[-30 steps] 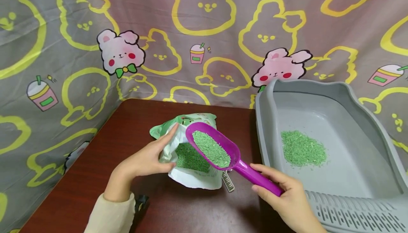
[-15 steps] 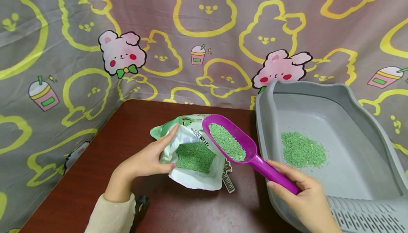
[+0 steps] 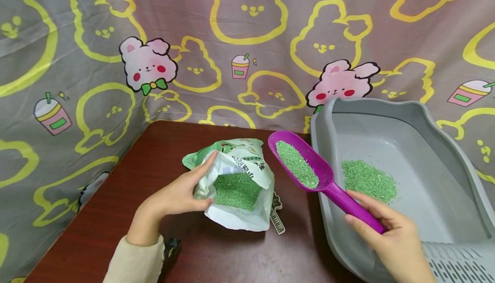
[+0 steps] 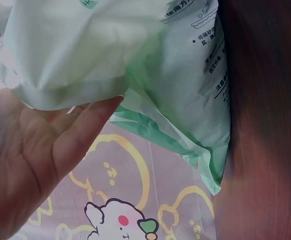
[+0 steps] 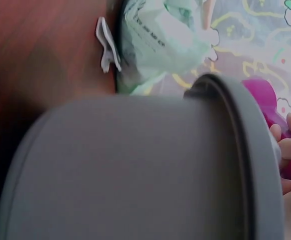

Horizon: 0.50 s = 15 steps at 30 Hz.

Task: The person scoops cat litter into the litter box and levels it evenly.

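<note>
A purple scoop [image 3: 301, 160] carries a load of green litter pellets [image 3: 297, 164] between the bag and the litter box. My right hand [image 3: 390, 231] grips its handle, over the litter box's near-left rim. With thumb and fingers, my left hand [image 3: 179, 195] holds the left edge of the opened litter bag [image 3: 241, 219], its mouth facing me and more green pellets inside. The left wrist view shows that hand [image 4: 40, 145] at the folded edge of the bag [image 4: 185, 95]. In the right wrist view the scoop [image 5: 261, 95] shows partly behind the grey rim.
A grey litter box [image 3: 322, 145] stands at the right, with a pile of green pellets [image 3: 369, 182] on its floor. A small flat tag-like piece [image 3: 276, 220] lies beside the bag on the dark wooden table [image 3: 154, 154]. Patterned cloth [image 3: 239, 93] hangs behind.
The loaded scoop in my right hand has moved right, from over the bag's mouth to beside the litter box's left rim. My left hand stays at the bag.
</note>
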{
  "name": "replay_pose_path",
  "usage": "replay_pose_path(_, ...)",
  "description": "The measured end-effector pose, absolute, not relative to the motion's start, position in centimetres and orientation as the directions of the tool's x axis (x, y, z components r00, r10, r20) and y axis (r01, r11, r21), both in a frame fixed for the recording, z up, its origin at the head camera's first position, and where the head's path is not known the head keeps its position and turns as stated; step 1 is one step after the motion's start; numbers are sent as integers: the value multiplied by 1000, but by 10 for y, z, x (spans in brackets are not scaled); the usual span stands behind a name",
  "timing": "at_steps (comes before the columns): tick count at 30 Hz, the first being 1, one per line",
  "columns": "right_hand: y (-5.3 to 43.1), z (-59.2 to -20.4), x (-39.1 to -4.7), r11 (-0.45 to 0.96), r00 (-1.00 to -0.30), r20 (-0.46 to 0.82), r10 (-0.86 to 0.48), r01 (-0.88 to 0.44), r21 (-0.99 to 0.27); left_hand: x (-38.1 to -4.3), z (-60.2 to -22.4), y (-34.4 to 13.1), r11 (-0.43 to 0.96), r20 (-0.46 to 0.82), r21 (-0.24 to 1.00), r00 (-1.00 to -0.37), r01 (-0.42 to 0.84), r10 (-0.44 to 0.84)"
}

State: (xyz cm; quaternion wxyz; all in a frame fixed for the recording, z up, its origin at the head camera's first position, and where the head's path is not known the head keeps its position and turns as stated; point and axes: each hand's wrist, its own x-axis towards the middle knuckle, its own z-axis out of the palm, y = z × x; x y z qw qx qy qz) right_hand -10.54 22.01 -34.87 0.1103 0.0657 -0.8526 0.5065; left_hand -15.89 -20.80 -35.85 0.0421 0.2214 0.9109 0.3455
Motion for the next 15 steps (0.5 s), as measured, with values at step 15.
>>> replay_pose_path(15,263,-339,-113,416,-940,253,231,-140,-899,-158,-357,-208,666,62,654,-903,359,425)
